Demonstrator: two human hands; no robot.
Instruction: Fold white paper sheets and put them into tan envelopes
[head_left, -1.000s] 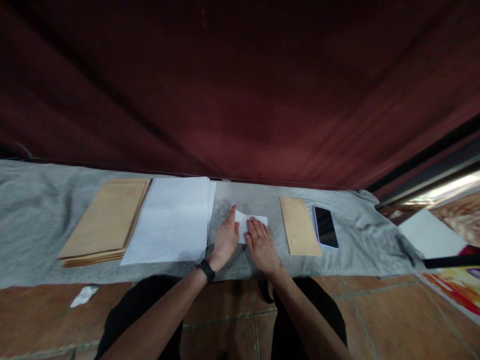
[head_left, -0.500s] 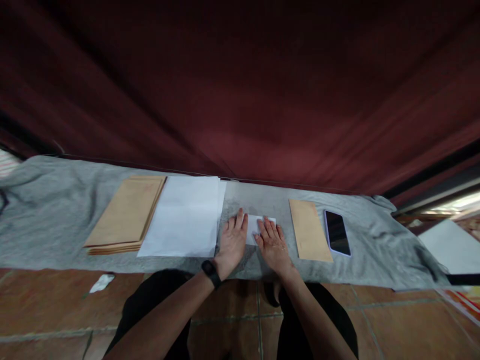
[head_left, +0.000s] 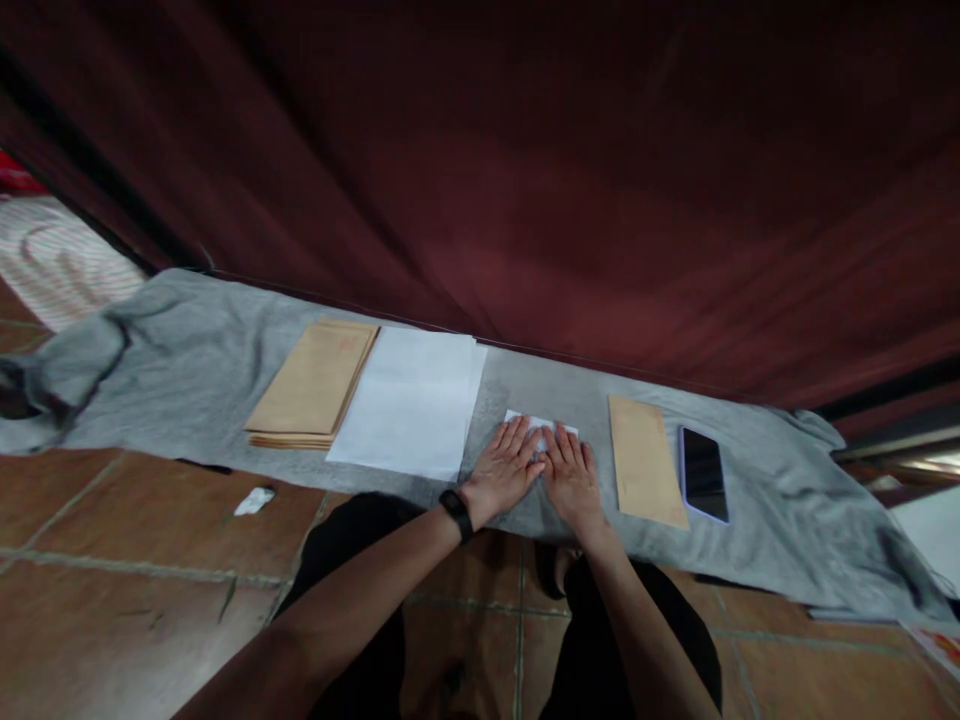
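A small white piece of paper, seemingly folded [head_left: 534, 420], lies on the grey cloth [head_left: 555, 381] in front of me, mostly covered by my hands. My left hand [head_left: 504, 466], with a black band on its wrist, rests flat on its left part. Beside it my right hand [head_left: 568, 472] presses flat on the right part, fingers stretched out. The two thumbs meet or nearly meet. Left of my hands lies a stack of white paper sheets [head_left: 409, 400], and to the right a single brown envelope [head_left: 646, 460].
Several brown envelopes [head_left: 313, 385] are stacked left of the white sheets. A phone [head_left: 703, 474] in a lilac case lies at the right. Dark red fabric [head_left: 480, 200] hangs behind the cloth. A crumpled white scrap [head_left: 254, 501] lies on the tiled floor.
My left hand has slid right over the paper, closer to my right hand, and now covers more of it. The whole view has tilted and shifted.
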